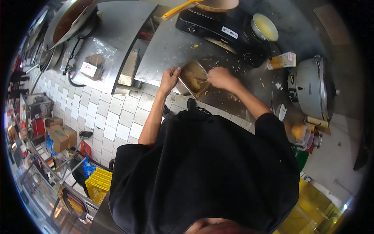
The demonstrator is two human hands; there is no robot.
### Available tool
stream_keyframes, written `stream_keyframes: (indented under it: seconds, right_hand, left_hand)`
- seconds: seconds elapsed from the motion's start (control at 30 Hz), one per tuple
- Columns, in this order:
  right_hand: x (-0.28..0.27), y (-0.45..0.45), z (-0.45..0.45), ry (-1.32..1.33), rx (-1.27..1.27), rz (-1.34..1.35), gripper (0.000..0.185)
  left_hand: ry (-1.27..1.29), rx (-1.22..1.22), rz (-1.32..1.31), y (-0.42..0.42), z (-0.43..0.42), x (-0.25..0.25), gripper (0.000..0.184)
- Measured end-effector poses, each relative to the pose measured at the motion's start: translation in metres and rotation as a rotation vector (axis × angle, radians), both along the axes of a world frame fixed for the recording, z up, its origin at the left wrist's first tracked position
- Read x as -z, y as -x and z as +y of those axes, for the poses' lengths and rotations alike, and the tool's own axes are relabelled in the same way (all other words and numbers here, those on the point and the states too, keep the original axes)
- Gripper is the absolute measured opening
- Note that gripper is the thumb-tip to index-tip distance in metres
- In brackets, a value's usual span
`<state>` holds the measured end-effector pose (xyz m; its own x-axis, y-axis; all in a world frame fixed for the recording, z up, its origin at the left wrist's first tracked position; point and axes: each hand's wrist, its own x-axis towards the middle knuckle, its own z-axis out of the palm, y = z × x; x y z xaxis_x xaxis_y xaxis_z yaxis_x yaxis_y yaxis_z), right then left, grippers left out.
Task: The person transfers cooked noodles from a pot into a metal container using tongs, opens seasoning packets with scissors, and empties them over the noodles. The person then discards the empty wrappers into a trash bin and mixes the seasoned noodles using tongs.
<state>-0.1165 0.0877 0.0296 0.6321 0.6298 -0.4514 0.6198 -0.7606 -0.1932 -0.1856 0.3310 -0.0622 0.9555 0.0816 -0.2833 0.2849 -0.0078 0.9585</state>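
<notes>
A rectangular metal container (189, 67) with brownish food in it sits tilted at the front edge of the steel counter. My left hand (170, 79) grips its left rim, thumb on top and fingers closed. At the container's right side my right hand (221, 78) is closed around the handle of a utensil, whose far end (202, 81) dips into the food. The utensil's shape is hard to make out. Crumbs and yellow bits lie scattered on the counter (156, 58) around the container.
Behind stands a black gas stove (210, 33) with a pan (218, 4) and a yellow-handled utensil (180, 9). A bowl of yellow liquid (264, 28), a carton (283, 61) and a large metal cooker (311, 89) are to the right. A bagged item (92, 66) lies left.
</notes>
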Motion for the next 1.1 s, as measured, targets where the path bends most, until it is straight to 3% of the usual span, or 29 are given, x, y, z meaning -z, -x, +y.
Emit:
stream_keyframes:
  seconds: [0.07, 0.1, 0.13, 0.2, 0.23, 0.27, 0.33, 0.37, 0.4, 0.43, 0.47, 0.5, 0.57, 0.67, 0.77, 0.8, 0.87, 0.97, 1.0, 1.07, 1.1]
  right_hand:
    - [-0.014, -0.009, -0.012, -0.065, 0.14, -0.033, 0.022]
    - [0.008, -0.003, -0.016, -0.135, 0.098, -0.091, 0.022]
    - [0.034, 0.01, -0.017, -0.216, 0.057, -0.137, 0.023]
    - [0.014, -0.007, -0.012, -0.267, -0.072, 0.266, 0.021]
    - [0.004, -0.006, -0.011, -0.284, 0.009, 0.236, 0.021]
    - [-0.003, -0.011, -0.007, -0.307, 0.078, 0.196, 0.02]
    - [0.032, -0.005, 0.0, -0.205, 0.078, -0.062, 0.026]
    - [0.021, 0.005, 0.005, -0.263, 0.035, -0.058, 0.03]
    - [0.048, -0.014, -0.005, -0.236, -0.177, -0.02, 0.029]
    - [0.037, -0.022, -0.006, -0.388, -0.066, 0.102, 0.021]
    - [0.017, -0.027, -0.004, -0.363, 0.029, 0.125, 0.017]
    - [0.013, -0.03, -0.004, -0.225, 0.069, -0.037, 0.014]
    - [0.047, -0.021, -0.005, -0.218, 0.015, -0.062, 0.013]
    - [0.032, -0.039, -0.008, -0.35, -0.013, 0.288, 0.015]
    - [0.028, -0.022, 0.001, -0.1, 0.056, -0.002, 0.017]
    - [0.043, -0.019, -0.002, -0.234, -0.048, -0.043, 0.016]
    - [0.049, -0.04, -0.013, -0.373, -0.008, 0.282, 0.017]
    - [0.045, -0.026, -0.003, -0.154, -0.024, -0.028, 0.018]
    - [0.04, -0.017, 0.002, -0.189, -0.071, -0.024, 0.019]
    - [0.058, -0.039, -0.009, -0.421, -0.065, 0.315, 0.02]
    - [0.055, -0.038, -0.009, -0.357, -0.044, 0.248, 0.021]
  left_hand:
    - [0.012, -0.04, 0.074, 0.008, -0.002, -0.034, 0.035]
    - [-0.056, -0.022, -0.005, 0.008, 0.003, -0.003, 0.04]
    - [-0.128, -0.066, -0.055, 0.012, 0.0, -0.012, 0.038]
    - [-0.036, -0.04, -0.007, 0.015, 0.004, -0.018, 0.036]
    - [-0.126, -0.048, -0.028, 0.019, 0.005, -0.031, 0.036]
    - [-0.013, 0.015, -0.018, 0.012, 0.009, -0.002, 0.037]
    - [-0.03, -0.086, 0.03, 0.017, 0.003, -0.021, 0.026]
    - [0.018, -0.077, -0.053, 0.013, 0.003, 0.022, 0.019]
    - [-0.15, -0.101, -0.301, 0.013, 0.004, 0.037, 0.019]
    - [-0.371, -0.135, -0.326, 0.011, 0.001, 0.04, 0.025]
    - [-0.327, -0.116, -0.253, 0.01, 0.001, 0.04, 0.032]
    - [-0.285, -0.106, -0.21, 0.014, -0.001, 0.027, 0.034]
    - [-0.042, -0.091, -0.111, 0.024, -0.003, -0.008, 0.035]
    - [0.007, -0.061, -0.155, 0.022, -0.002, 0.001, 0.033]
    - [0.04, -0.082, -0.176, 0.029, -0.001, -0.004, 0.033]
    - [0.059, -0.101, -0.195, 0.028, -0.004, -0.004, 0.033]
    - [0.036, -0.109, -0.205, 0.031, 0.003, -0.012, 0.033]
    - [-0.004, -0.112, -0.204, 0.033, 0.001, -0.016, 0.033]
    - [-0.023, -0.112, -0.198, 0.034, 0.0, -0.018, 0.033]
    - [-0.014, -0.098, -0.176, 0.039, 0.005, -0.026, 0.032]
    - [-0.002, -0.095, -0.165, 0.043, 0.004, -0.032, 0.032]
